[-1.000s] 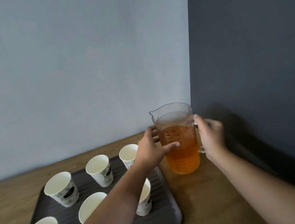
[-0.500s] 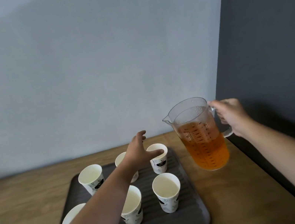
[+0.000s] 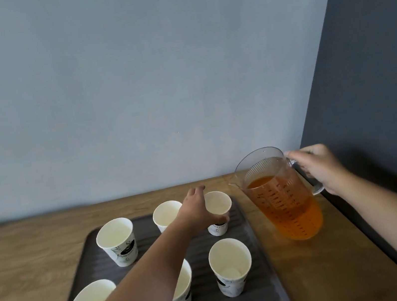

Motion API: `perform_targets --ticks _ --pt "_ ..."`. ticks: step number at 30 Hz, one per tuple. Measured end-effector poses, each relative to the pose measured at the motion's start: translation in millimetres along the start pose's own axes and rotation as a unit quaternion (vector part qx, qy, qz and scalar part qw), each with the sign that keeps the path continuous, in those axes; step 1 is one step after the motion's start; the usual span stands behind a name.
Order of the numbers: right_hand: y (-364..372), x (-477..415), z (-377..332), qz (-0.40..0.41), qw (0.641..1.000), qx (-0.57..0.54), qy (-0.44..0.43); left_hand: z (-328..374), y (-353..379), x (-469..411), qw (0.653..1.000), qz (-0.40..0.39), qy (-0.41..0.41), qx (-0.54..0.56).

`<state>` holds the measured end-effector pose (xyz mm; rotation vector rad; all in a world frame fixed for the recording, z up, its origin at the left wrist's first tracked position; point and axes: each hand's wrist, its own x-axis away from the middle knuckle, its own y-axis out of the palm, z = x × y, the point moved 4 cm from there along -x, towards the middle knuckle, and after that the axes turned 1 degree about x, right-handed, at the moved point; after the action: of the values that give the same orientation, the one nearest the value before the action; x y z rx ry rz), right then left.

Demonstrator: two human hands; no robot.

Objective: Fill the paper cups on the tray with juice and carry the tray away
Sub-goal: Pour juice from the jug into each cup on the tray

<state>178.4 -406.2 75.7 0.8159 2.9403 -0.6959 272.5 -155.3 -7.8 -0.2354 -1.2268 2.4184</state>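
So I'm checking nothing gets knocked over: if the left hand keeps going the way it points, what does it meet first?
The left hand is already around the back-right paper cup; past it seems to be only bare tabletop, then the wall.

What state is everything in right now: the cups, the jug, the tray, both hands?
Paper cups: six, upright, empty.
Jug: lifted, tilted, over half full of juice.
Tray: flat on the table.
Left hand: gripping the far right cup.
Right hand: holding the jug's handle.
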Motion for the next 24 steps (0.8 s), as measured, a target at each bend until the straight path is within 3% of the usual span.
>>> perform_targets --ticks 9,18,24 --pt "9.3 -14.9 15.1 -0.013 1.0 0.004 -0.005 7.8 13.0 -15.0 0.995 -0.007 0.01 -0.094" --pt "12.9 -21.5 11.6 -0.029 0.999 0.03 -0.026 9.7 0.3 -7.1 0.998 0.048 0.022 0.025" --pt "15.2 -20.2 1.9 -0.047 0.996 0.064 -0.038 10.3 -8.2 3.6 0.997 0.06 0.032 0.046"
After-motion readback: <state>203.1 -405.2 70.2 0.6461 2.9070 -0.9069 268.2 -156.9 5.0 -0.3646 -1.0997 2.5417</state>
